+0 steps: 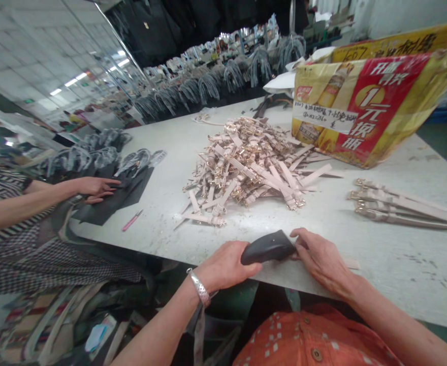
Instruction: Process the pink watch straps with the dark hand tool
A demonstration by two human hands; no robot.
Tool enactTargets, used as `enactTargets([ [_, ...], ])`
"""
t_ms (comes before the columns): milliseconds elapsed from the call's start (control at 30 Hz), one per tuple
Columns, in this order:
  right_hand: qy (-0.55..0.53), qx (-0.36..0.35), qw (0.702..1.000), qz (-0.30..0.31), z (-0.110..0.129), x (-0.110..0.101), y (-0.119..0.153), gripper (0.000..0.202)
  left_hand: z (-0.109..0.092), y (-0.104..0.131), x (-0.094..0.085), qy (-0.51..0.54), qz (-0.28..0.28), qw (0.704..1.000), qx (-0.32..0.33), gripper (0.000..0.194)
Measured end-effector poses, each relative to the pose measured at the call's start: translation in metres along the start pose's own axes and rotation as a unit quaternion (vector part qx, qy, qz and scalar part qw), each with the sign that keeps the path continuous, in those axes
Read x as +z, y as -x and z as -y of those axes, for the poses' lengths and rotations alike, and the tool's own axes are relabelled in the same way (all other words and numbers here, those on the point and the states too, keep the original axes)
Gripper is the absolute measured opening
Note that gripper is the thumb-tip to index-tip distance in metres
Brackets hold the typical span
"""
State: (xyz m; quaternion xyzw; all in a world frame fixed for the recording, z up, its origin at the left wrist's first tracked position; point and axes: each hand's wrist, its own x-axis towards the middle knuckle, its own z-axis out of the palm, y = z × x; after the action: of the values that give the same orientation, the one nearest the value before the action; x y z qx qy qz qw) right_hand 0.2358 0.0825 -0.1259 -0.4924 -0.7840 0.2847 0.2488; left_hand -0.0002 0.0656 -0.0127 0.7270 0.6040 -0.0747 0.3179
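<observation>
Tabletop [398, 254], pale and speckled with scraps, is the biggest thing I can see from here, and the heap of buckled pale straps [246, 170] sits near its middle. Beyond the heap and to its right stands a yellow-and-red cardboard carton [379, 101], open at the top. Off to the left of the heap, a co-worker's hand [96, 187] presses on dark material [107, 209]. To the right of the heap lies a separate bundle of buckled straps [406, 203], fanned out with the buckles towards the heap.

Nearer the wearer than the heap, over the front edge, is the dark curved handheld tool [267, 247]. The left hand [227, 264] has its grip closed around one end of it. The right hand [322, 259] curls its fingers at the other end, next to a pale strip; whether that grip is shut on the strip or on the tool, I cannot tell. Smallest of all, pink-handled snips [132, 220] lie left of the heap, well apart from both hands.

I'd judge the step in hand to be close work at the tool's far end. From here, the next move calls for a steady left hold and careful fingertip control on the right.
</observation>
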Motion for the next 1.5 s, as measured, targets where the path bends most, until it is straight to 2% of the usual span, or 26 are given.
enactTargets([
  [233,-0.054,-0.031,0.998,-0.005,-0.004,0.001,0.002,0.045,0.008,0.014,0.001,-0.048,-0.023,0.998,-0.013,0.027],
  [500,-0.053,-0.035,0.998,-0.029,-0.010,0.008,0.002,0.051,0.001,0.002,0.001,-0.048,-0.036,0.998,0.003,0.026],
  [600,-0.050,-0.064,0.996,-0.041,-0.008,0.001,0.004,0.046,0.003,0.004,0.005,-0.042,-0.048,0.998,-0.016,0.026],
  [700,0.027,-0.091,0.994,-0.044,-0.006,-0.013,0.010,0.029,0.006,0.007,0.007,-0.038,-0.046,0.998,-0.027,0.027],
  [767,0.077,-0.086,0.993,-0.035,-0.007,-0.022,0.017,0.017,0.006,0.009,0.006,-0.039,-0.043,0.998,-0.027,0.026],
  [833,0.095,-0.076,0.992,-0.022,-0.010,-0.027,0.024,0.014,0.006,0.011,0.005,-0.045,-0.040,0.998,-0.029,0.025],
  [1033,0.061,-0.079,0.995,-0.025,-0.018,-0.016,0.032,0.016,-0.004,0.016,0.004,-0.080,-0.043,0.995,-0.042,0.025],
  [1333,0.035,-0.080,0.995,-0.040,-0.021,-0.010,0.031,0.011,-0.015,-0.003,0.010,-0.083,-0.073,0.993,-0.048,0.024],
  [1500,0.031,-0.079,0.995,-0.043,-0.021,-0.009,0.030,0.012,-0.022,0.010,0.010,-0.125,-0.089,0.986,-0.065,0.025],
])
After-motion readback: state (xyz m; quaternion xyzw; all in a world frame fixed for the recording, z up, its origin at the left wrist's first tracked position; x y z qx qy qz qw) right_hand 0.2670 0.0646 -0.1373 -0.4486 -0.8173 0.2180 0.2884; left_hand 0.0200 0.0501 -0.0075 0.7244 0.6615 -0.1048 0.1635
